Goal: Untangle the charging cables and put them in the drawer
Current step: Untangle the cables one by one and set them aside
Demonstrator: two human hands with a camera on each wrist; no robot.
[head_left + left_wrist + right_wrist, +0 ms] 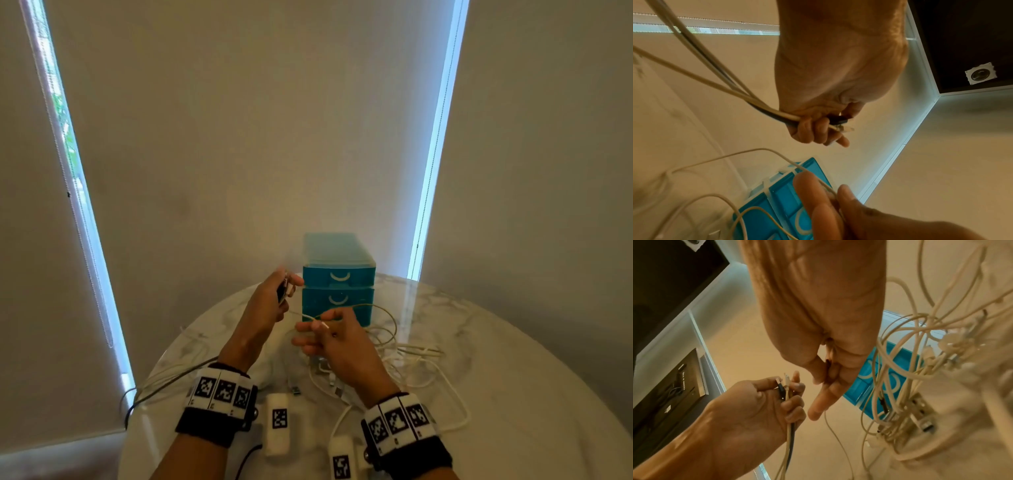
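My left hand (274, 301) is raised left of the blue drawer unit (337, 277) and grips a small bundle of cable ends (777, 113), white ones and a black one, with their plugs (784, 384) sticking out above the fist. My right hand (329, 337) hovers in front of the drawers and pinches one thin white cable (342, 308) between thumb and fingers. That cable loops back down into a tangle of white cables (404, 353) on the table. Both visible drawers of the unit are closed.
The round marble table (513, 377) ends close on the left, where cables (154, 383) hang over its edge. Two white tagged blocks (279, 423) lie near my wrists. A wall with blinds stands right behind the drawer unit.
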